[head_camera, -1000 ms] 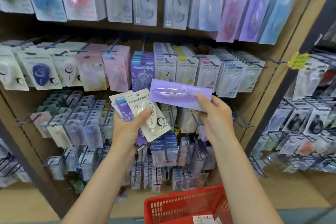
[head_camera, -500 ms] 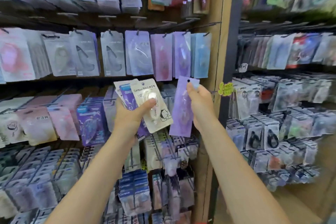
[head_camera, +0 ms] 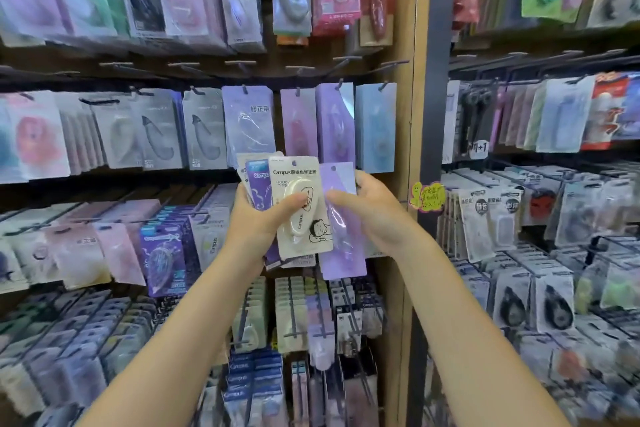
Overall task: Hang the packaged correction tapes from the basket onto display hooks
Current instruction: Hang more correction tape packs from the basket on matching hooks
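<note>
holding a small fan of packs upright in front of the rack, the left hand (head_camera: 258, 222) grips them with its thumb curled across the front one, a cream campus pack (head_camera: 302, 208) with a white oval tape under a clear blister and a little cartoon figure at the bottom. a purple-printed pack (head_camera: 258, 187) peeks out behind it. just beside, the right hand (head_camera: 375, 215) holds a long lilac pack (head_camera: 341, 246) upright, thumb on its face and fingers curled behind, punch hole at the top. lilac and blue packs (head_camera: 334, 125) hang on display hooks (head_camera: 341, 83) just above.
</note>
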### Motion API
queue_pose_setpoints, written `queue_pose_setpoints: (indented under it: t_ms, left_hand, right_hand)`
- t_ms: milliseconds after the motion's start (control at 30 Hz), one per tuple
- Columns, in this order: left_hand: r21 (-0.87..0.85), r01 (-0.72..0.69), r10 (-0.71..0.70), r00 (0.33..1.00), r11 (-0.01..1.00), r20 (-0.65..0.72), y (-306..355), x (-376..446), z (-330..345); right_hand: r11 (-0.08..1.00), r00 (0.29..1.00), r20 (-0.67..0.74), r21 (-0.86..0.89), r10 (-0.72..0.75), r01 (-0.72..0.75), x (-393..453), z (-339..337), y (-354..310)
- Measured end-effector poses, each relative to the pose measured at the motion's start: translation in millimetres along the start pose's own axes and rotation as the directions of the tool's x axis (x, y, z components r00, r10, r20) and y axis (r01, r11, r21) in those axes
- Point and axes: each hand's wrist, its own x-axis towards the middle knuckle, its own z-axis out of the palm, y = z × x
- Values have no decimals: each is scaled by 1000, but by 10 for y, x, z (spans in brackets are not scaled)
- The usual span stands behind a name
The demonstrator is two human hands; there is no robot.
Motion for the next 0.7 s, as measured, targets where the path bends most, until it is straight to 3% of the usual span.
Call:
queue_pose_setpoints:
  t_ms: [200,467,600,700]
  left_hand:
    - [-14,2,-3,996,1000,-95,140,76,-127]
    - [39,-22,27,991,999,-132,239,209,-241]
    - [54,-29,36,991,998,-126,277,320,-204]
    - [44,-53,56,995,998,-86,320,403,-142]
  right_hand:
    - [994,982,-168,45,-91,100,246,0,-31]
    - [981,968,-159,-39,-194,190,652,25,-103]
    - [965,912,-314,-76,-263,252,853,-28,-277]
    - [950,882,-354,-79,-311,303,935,-67,-410]
